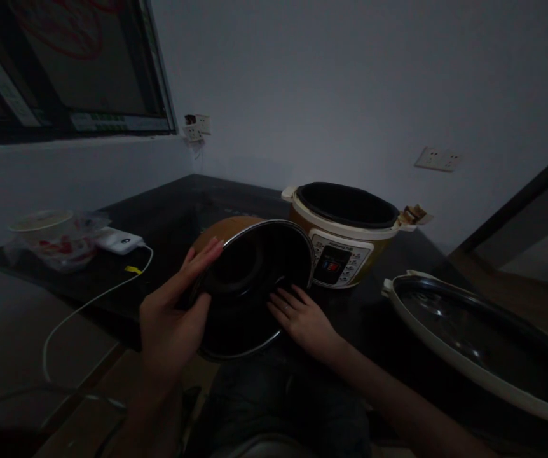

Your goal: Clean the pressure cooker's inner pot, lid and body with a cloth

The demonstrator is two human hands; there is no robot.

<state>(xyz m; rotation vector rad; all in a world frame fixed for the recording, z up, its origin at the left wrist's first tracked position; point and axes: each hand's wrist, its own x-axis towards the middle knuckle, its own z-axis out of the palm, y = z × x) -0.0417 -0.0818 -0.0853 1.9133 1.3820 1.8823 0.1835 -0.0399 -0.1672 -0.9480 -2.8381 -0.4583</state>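
Note:
A rice cooker inner pot [240,280], coppery outside and dark inside, is tilted on its side with its mouth facing me. My left hand [178,312] is closed on the pot's left rim, with the thumb inside and the fingers along the outside. Over the lower right rim reaches my right hand [302,318], its fingers stretched out against the dark inner wall. A small pale glint shows by those fingertips; I cannot tell what it is. Just behind the pot, the cooker body [369,248] stands upright and uncovered, its control panel facing me.
A cooker lid [445,356] lies at right, glossy inner side up. On the dark tabletop [173,203] at left are a plastic-wrapped bowl [49,235] and a white device [120,240] with a cable hanging over the edge. Wall sockets [438,159] are behind.

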